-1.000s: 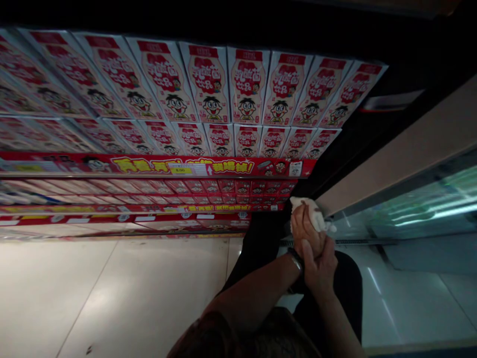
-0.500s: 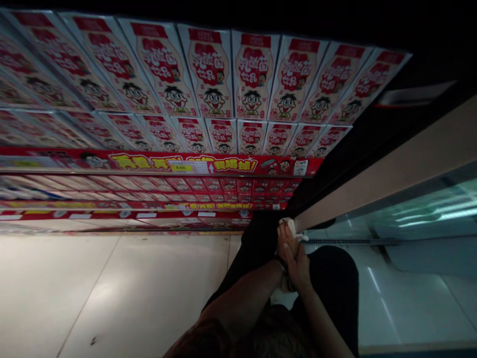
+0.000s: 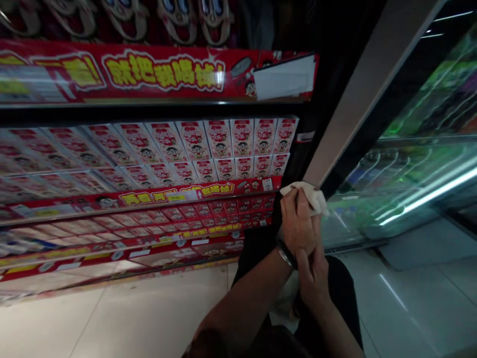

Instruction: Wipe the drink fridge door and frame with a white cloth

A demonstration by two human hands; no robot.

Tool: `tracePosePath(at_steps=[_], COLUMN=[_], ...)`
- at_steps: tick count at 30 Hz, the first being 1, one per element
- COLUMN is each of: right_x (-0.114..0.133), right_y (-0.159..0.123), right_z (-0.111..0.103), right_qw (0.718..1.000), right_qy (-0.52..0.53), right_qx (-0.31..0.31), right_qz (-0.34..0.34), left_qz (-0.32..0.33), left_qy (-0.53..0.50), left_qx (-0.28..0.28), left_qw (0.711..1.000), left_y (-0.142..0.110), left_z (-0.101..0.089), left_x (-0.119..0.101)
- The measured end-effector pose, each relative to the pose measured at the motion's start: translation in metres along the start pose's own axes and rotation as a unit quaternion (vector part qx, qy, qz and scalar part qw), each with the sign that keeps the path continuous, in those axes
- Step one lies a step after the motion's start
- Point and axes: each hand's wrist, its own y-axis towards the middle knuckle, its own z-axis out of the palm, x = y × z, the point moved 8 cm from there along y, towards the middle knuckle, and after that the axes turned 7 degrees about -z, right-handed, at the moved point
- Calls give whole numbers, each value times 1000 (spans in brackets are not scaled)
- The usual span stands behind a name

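Observation:
My left hand (image 3: pixel 298 224), with a band at the wrist, is closed on a white cloth (image 3: pixel 316 198) and presses it against the lower end of a beige upright post (image 3: pixel 357 94) at the edge of a glass-fronted chiller. My right hand (image 3: pixel 313 281) sits just below it, fingers wrapped over my left wrist and the back of that hand. A pale patch (image 3: pixel 286 301) shows under my forearms; I cannot make out what it is.
Left of the post, shelves (image 3: pixel 149 196) hold rows of red-and-white drink cartons (image 3: pixel 219 141) behind red price strips. The chiller's glass (image 3: pixel 402 189) reflects green light on the right. Pale floor tiles (image 3: pixel 93 328) lie below, and my dark trousers (image 3: pixel 343 278) are under my hands.
The view has swung up, so a higher shelf banner now shows. My two hands, still stacked, have slid up the post with the cloth.

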Motion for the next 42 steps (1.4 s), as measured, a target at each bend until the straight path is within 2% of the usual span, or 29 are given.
tracePosePath(at_steps=[3, 6, 9, 11, 12, 14, 18, 20, 22, 26, 29, 33, 36, 39, 42], right_x=[17, 12, -14, -30, -36, -44, -38, -25, -7, 21, 18, -1, -8, -5, -6], right_y=[10, 8, -6, -18, -23, -28, -19, -12, -6, -4, -8, -12, -16, -20, -22], right_z=[-10, -4, 13, 23, 26, 22, -14, -29, -38, -37, -36, -50, -55, -47, -38], right_qw=[999, 1000, 998, 994, 992, 992, 997, 998, 999, 992, 991, 997, 993, 979, 973], right_qy=[16, 31, 30, 27, 27, 33, 46, 38, 21, -24, -35, -6, 45, 84, 104], right_qx=[-26, -7, 52, 94, 111, 113, 5, -30, -38, -10, 21, 52, 113, 187, 206], right_qz=[-11, -2, 31, 44, 46, 54, 62, 33, -15, -121, -128, -57, 5, 18, 17], left_qz=[41, 44, -44, -112, -131, -146, -163, -156, -134, -68, -59, -112, -156, -222, -283], left_qy=[17, 57, 88, 102, 104, 93, 50, 35, 22, 20, -6, -109, -189, -233, -241], left_qx=[-64, -66, 35, 105, 128, 154, 162, 161, 170, 205, 267, 376, 385, 393, 399], left_qw=[997, 995, 995, 983, 978, 973, 972, 974, 976, 976, 962, 913, 890, 861, 838], left_y=[16, 1, -38, -67, -78, -90, -85, -81, -83, -99, -109, -105, -89, -83, -87], left_z=[-1, 9, 26, 30, 27, 14, -17, -27, -30, -24, -19, -25, -40, -44, -42], left_x=[-10, 8, 59, 92, 102, 109, 92, 75, 57, 28, 20, 24, 32, 43, 52])
